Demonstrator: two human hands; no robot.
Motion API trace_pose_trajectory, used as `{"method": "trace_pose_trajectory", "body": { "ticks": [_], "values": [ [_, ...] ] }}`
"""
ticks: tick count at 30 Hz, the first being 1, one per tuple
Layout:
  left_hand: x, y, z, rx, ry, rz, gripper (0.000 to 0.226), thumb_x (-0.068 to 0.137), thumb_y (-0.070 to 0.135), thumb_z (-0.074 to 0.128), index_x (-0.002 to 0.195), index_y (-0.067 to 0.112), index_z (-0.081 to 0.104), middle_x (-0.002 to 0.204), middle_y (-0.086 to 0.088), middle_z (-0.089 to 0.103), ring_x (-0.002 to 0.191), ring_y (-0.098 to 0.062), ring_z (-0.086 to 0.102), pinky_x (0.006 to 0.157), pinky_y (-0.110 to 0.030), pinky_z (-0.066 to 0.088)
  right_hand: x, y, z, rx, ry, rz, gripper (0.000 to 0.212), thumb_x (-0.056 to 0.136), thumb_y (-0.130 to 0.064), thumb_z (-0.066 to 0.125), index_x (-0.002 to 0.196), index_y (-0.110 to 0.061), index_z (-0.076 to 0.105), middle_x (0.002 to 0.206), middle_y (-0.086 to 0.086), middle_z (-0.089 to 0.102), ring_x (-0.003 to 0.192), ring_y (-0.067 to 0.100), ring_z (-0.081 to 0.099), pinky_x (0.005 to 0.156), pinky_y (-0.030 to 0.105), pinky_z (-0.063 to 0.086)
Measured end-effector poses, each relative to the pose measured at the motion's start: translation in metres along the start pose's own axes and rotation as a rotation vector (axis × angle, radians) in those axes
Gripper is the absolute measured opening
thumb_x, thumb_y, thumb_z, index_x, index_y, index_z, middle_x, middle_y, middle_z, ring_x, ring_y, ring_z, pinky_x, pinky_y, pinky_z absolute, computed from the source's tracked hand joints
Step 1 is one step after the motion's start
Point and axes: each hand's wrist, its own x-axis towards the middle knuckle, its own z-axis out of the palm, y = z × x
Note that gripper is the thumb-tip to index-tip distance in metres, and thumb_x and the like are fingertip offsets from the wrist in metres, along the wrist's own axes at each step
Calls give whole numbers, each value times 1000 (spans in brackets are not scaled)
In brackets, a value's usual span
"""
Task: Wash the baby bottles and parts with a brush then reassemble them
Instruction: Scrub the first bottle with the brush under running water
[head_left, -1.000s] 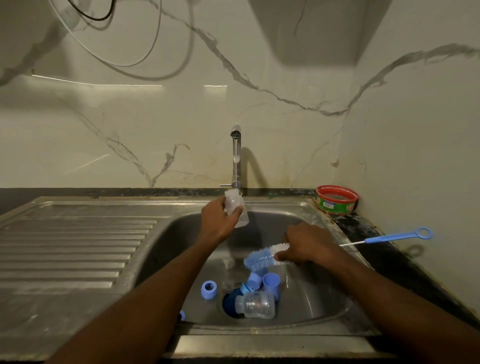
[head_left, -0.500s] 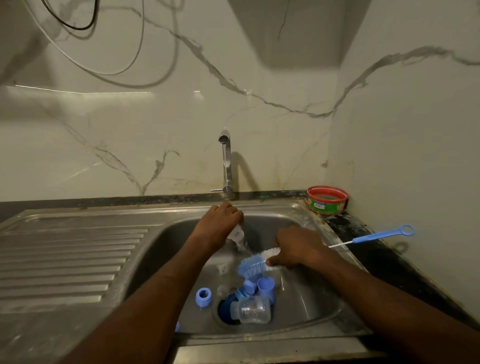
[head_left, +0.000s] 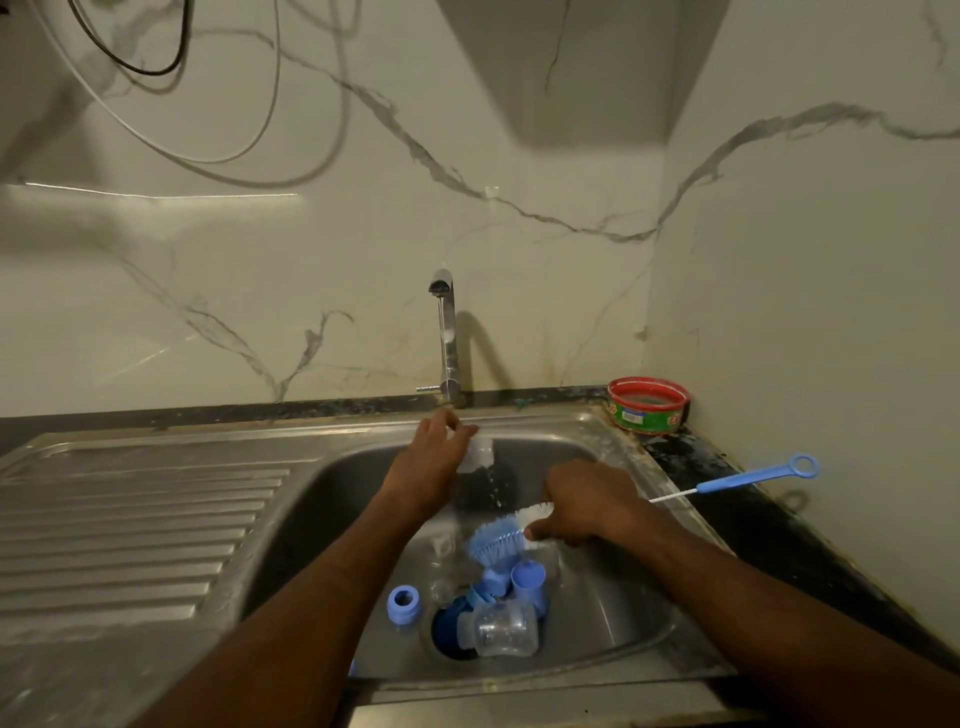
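My left hand (head_left: 436, 462) grips a clear baby bottle (head_left: 479, 454) tipped mouth-down over the sink (head_left: 597, 613), and water pours out of it. My right hand (head_left: 587, 501) holds a blue and white bottle brush (head_left: 501, 538) low in the basin, bristles pointing left. Around the drain lie another clear bottle (head_left: 501, 629) on its side, a blue ring (head_left: 402, 604) and several blue caps (head_left: 527, 579). Much of the held bottle is hidden behind my fingers.
The tap (head_left: 447, 338) stands at the back of the sink. A ribbed steel drainboard (head_left: 130, 530) lies to the left. On the dark counter at the right are a red and green tub (head_left: 649, 405) and a thin blue nipple brush (head_left: 748, 477).
My left hand lowered the clear bottle from under the tap and tipped it over, so water now spills out. The right hand with the brush stayed nearly still.
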Motion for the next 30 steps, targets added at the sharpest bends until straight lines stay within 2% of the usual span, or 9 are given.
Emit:
{"method": "trace_pose_trajectory", "body": {
  "ticks": [3, 7, 11, 14, 17, 20, 23, 27, 30],
  "values": [
    [-4, -5, 9, -370, 92, -290, 67, 88, 27, 77, 146, 19, 45, 150, -9, 38, 130, -25, 48, 104, -30, 42, 0, 1, -1, -2, 1, 2, 36, 87, -58, 69, 94, -23, 66, 69, -7, 67, 61, 2, 63, 60, 26, 44],
    [-3, -8, 13, -494, 123, -419, 61, 81, 35, 84, 133, 15, 58, 128, -7, 64, 113, -18, 60, 94, -27, 47, 0, -1, 2, -11, -3, 8, 35, 88, -58, 68, 98, -24, 66, 76, -6, 70, 64, 3, 65, 68, 26, 51],
    [0, -4, 10, -549, 191, -452, 57, 78, 33, 87, 126, 13, 63, 121, -6, 68, 107, -18, 64, 91, -28, 51, -2, -1, 0, 10, -14, -4, 33, 88, -56, 69, 97, -24, 65, 74, -7, 68, 64, 3, 64, 65, 26, 48],
    [-2, -3, 10, -512, 115, -459, 53, 79, 30, 86, 123, 13, 63, 119, -7, 68, 105, -16, 63, 91, -26, 49, -2, -1, 0, 15, -10, -11, 32, 88, -56, 69, 97, -25, 64, 75, -7, 68, 63, 2, 62, 62, 25, 45],
    [-3, -3, 10, -540, 174, -444, 54, 78, 25, 87, 125, 13, 62, 121, -5, 68, 111, -18, 64, 93, -28, 50, -2, -1, 0, 31, -1, -14, 32, 89, -55, 69, 99, -26, 63, 77, -7, 68, 64, 2, 63, 62, 24, 46],
    [-5, 0, 8, -499, 91, -437, 51, 77, 21, 87, 122, 16, 63, 121, -3, 68, 112, -16, 64, 91, -23, 47, -2, -1, 2, 27, -5, -7, 32, 88, -56, 69, 98, -26, 64, 78, -7, 69, 65, 2, 64, 62, 23, 47],
    [-4, -1, 7, -591, 165, -467, 50, 78, 21, 87, 122, 15, 64, 114, 2, 68, 108, -13, 64, 88, -21, 49, -4, -2, -1, 19, -27, -8, 32, 89, -57, 68, 98, -27, 63, 75, -8, 66, 64, 2, 63, 57, 22, 42],
    [-9, -1, 9, -547, 51, -442, 37, 82, 22, 83, 113, 17, 63, 103, 8, 61, 100, -10, 64, 67, -11, 41, -6, -2, -4, 1, -22, -11, 31, 89, -57, 67, 93, -27, 62, 70, -9, 63, 63, 2, 61, 53, 22, 36],
    [-7, -6, 10, -580, 160, -503, 41, 81, 24, 84, 116, 16, 63, 108, 7, 64, 96, -5, 60, 76, -15, 45, -6, -4, -3, 15, -23, 4, 33, 89, -56, 68, 101, -26, 64, 73, -9, 64, 66, 3, 63, 55, 22, 39]
  ]
}}
